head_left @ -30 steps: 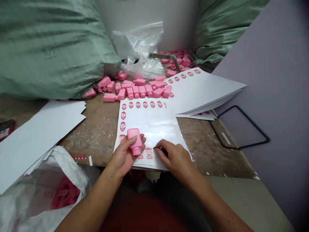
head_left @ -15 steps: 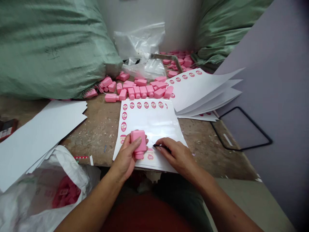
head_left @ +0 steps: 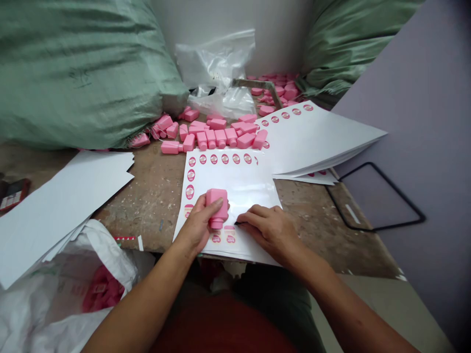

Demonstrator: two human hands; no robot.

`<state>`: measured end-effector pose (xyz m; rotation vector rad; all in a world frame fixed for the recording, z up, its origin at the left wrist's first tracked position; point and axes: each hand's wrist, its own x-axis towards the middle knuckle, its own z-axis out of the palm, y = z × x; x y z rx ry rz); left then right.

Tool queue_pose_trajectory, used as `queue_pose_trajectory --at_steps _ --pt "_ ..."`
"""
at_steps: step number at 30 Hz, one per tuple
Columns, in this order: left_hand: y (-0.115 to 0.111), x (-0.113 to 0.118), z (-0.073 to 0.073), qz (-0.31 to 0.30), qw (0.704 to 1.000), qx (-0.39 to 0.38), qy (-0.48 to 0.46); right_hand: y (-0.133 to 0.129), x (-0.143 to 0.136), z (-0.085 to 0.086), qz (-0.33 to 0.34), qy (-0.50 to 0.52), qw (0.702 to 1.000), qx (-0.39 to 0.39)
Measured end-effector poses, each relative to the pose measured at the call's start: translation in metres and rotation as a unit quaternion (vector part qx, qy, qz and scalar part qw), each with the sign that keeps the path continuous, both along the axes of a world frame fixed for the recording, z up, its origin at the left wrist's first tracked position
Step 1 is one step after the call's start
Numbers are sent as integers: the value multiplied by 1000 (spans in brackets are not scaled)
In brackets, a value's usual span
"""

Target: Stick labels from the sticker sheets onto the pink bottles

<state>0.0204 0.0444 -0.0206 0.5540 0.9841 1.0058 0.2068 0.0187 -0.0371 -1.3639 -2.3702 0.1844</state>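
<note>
My left hand [head_left: 200,223] is wrapped round a pink bottle [head_left: 217,205], whose neck points down toward me, above the lower part of a label sheet [head_left: 235,184]. Pinched in my right hand [head_left: 270,228] is a small black tool with its tip close to the sheet, just right of the bottle. Oval pink labels run along the sheet's top and left edges, and larger labels [head_left: 230,235] remain near its bottom edge. Most of the black tool is hidden by my fingers.
Several pink bottles [head_left: 220,138] lie behind the sheet. More label sheets [head_left: 316,142] are at the right, near a black wire frame [head_left: 375,196]. White papers [head_left: 66,196] and an open white bag [head_left: 110,255] are at the left. Green sacks [head_left: 81,73] stand behind.
My left hand has moved the bottle slightly up and right, showing more labels below it. My right hand has turned a little over the tool. The raised sheets at the right have settled lower.
</note>
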Motion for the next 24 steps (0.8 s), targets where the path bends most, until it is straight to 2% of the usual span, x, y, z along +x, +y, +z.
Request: queue_pose_trajectory --at_steps 5,10,14,16,20,22,24 --pt "1 1 4 4 1000 -10 -5 8 3 3 36 -2 999 -1" --pt "1 1 4 9 1000 -19 -13 16 1 5 58 9 997 -52" --pt "1 1 4 11 999 -20 -24 19 -6 8 49 17 995 -91" --pt "1 1 4 15 999 -22 -26 20 -7 10 49 41 989 -135" --pt "1 1 3 22 999 -26 -25 21 -5 13 25 167 952 -255" --pt "1 2 3 23 999 -26 -26 20 -3 14 1 199 942 -270" --pt "1 2 4 23 999 -27 -27 18 -4 14 -12 175 950 -260"
